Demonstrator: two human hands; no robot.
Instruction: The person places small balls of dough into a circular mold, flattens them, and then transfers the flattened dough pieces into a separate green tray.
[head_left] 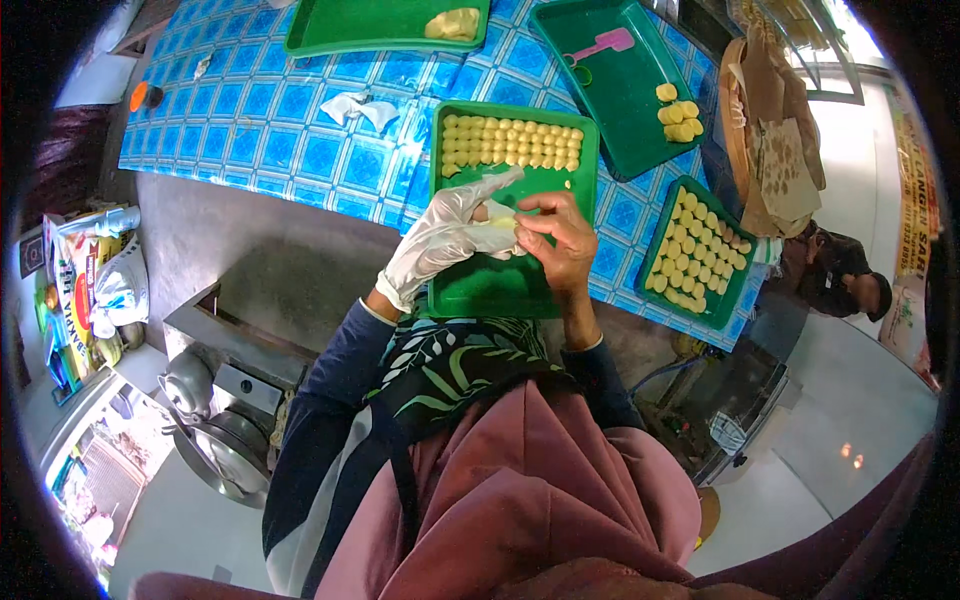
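My left hand [437, 238] wears a clear white plastic glove and is closed around a small piece of pale yellow dough [503, 222]. From the right, my bare right hand [564, 240] pinches at the same piece with bent fingers. Both hands are above a green tray [590, 150] at the near edge of the table. In its far half sit packed rows of pale yellow dough balls [512, 142]. A small yellow crumb [568, 184] lies in the tray beyond my right hand.
A blue checked cloth [260, 120] covers the table. Right of my tray stands a green tray of flattened dough pieces [690, 250]; farther back, another tray [620, 110] holds a pink scoop [612, 40]. A dough lump [453, 24] lies in the far tray. A crumpled white glove [360, 110] lies on the cloth.
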